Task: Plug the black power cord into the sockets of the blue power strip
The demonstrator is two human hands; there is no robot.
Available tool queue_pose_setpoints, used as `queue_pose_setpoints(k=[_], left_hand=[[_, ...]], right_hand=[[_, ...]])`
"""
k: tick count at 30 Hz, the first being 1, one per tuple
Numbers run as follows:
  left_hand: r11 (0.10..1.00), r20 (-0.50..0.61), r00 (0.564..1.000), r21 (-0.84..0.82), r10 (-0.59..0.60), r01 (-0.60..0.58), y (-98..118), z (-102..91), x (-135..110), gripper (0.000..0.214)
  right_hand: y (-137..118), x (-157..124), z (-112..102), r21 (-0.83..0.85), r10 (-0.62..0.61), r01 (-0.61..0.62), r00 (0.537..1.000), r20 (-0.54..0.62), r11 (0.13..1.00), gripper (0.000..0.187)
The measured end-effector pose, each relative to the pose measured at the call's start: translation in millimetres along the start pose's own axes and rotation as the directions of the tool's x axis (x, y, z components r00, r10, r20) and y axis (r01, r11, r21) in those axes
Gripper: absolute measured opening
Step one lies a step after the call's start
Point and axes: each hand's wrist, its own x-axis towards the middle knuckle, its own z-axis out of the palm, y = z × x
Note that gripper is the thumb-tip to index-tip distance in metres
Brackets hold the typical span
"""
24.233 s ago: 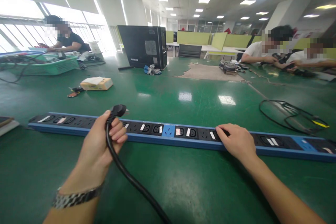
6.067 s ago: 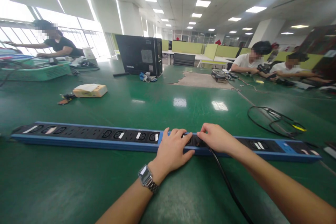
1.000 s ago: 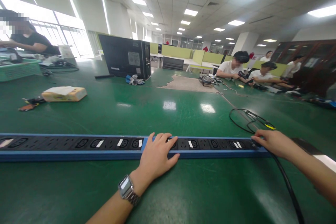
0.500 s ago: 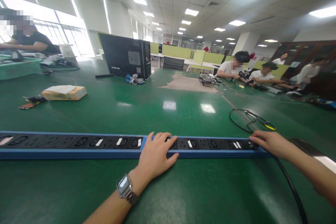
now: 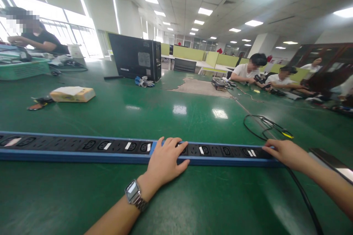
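Observation:
A long blue power strip [image 5: 212, 161] with black sockets and small white labels lies across the green table in front of me. My left hand [image 5: 167, 158] rests over its middle, fingers spread on top and thumb along the near side. At the strip's right end, my right hand [image 5: 284, 152] has its fingers curled together, with the fingertips at the end of the socket face. Whatever those fingertips hold is hidden. A thick black cable [image 5: 306, 196] runs from under this hand toward the table's near edge.
Beyond the right hand lies a coiled black cable [image 5: 261, 126] with a yellow tag. Farther back are a tissue pack [image 5: 73, 94], a black computer case [image 5: 135, 57], gloves [image 5: 145, 82] and a green basket [image 5: 24, 69]. Several people sit or stand around.
The view has shifted slightly. A dark piece seen under my right fingertips before no longer shows there. My left hand keeps its place on the strip.

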Motion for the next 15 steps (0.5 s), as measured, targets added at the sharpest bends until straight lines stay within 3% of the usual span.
queue_pose_setpoints(k=[6,8,11,15], left_hand=[[1.000,-0.001,1.000,-0.008,-0.002,0.002,0.7,-0.7,0.6,0.048],[1.000,-0.002,1.000,-0.009,-0.003,0.002,1.2,-0.9,1.0,0.048],[1.000,0.002,1.000,-0.004,-0.007,0.007,1.4,-0.5,1.6,0.048],[1.000,0.012,1.000,0.003,-0.004,0.003,1.0,0.2,1.3,0.048]], right_hand=[[8.8,-11.1,-25.0,-0.002,0.146,-0.147,0.985,-0.088,0.989,0.043],[18.9,-13.6,-28.9,0.011,0.150,-0.150,0.987,-0.055,0.989,0.042],[35.3,-14.0,-24.9,0.037,0.103,-0.104,0.994,0.020,0.994,0.041],[47.3,-10.3,-13.1,0.035,0.117,-0.117,0.993,0.012,0.992,0.041]])
